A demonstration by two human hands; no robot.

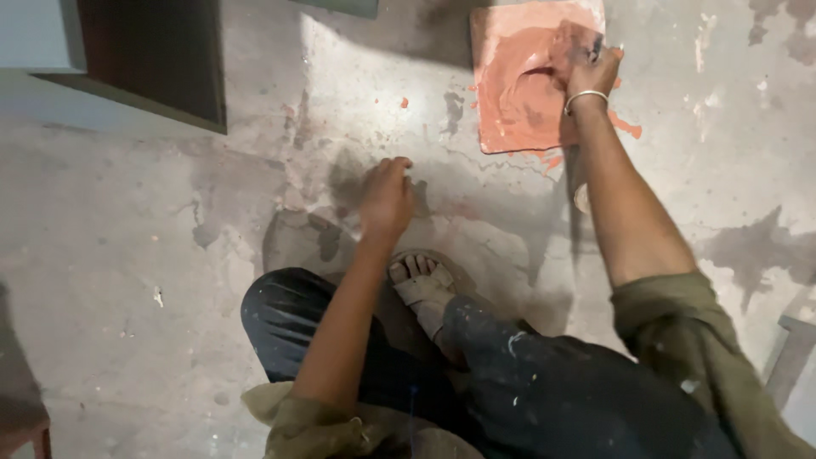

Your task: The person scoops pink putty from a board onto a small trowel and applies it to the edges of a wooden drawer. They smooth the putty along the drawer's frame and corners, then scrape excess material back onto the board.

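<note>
My right hand (589,68), with a metal bangle on its wrist, presses a paste-smeared tool or rag onto a square board (510,93) covered in reddish-orange paste at the top of the view. What exactly it grips is blurred. My left hand (387,197) hangs just above the grey concrete floor (127,255), fingers loosely curled, holding nothing I can see. I squat, with my sandalled foot (422,285) and dark trousers below the hands.
Reddish paste splashes (627,127) lie on the floor around the board. A dark wooden frame or door (153,59) stands at the upper left. Dark wet stains (756,246) mark the floor at the right. A grey object's edge (795,357) shows at the lower right.
</note>
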